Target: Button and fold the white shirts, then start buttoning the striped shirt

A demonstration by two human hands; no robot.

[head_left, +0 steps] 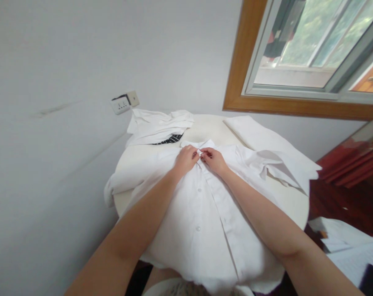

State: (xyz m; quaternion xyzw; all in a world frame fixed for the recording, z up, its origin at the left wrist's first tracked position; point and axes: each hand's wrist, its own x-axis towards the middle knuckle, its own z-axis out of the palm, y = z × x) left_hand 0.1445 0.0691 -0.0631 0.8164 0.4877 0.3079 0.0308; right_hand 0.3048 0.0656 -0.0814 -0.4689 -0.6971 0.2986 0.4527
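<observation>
A white button-up shirt (180,230) lies front side up, its collar toward the wall and its hem hanging over the near edge of the round table (124,202). The front is partly open, with buttons showing along the left edge below my hands. At the top of the front, just under the collar, my left hand (187,158) pinches the shirt's edge. Right beside it, my right hand (214,159) is closed on the opposite edge, fingertips almost touching the left ones. A small bit of bunched cloth shows between them; whether a button is in it cannot be made out.
Another white garment (158,123) lies at the back left over a black striped cloth (171,139). Folded white cloth (251,129) rests at the back right. A wall socket (121,105) and a wood-framed window (232,96) are behind. Papers (355,257) lie at the lower right.
</observation>
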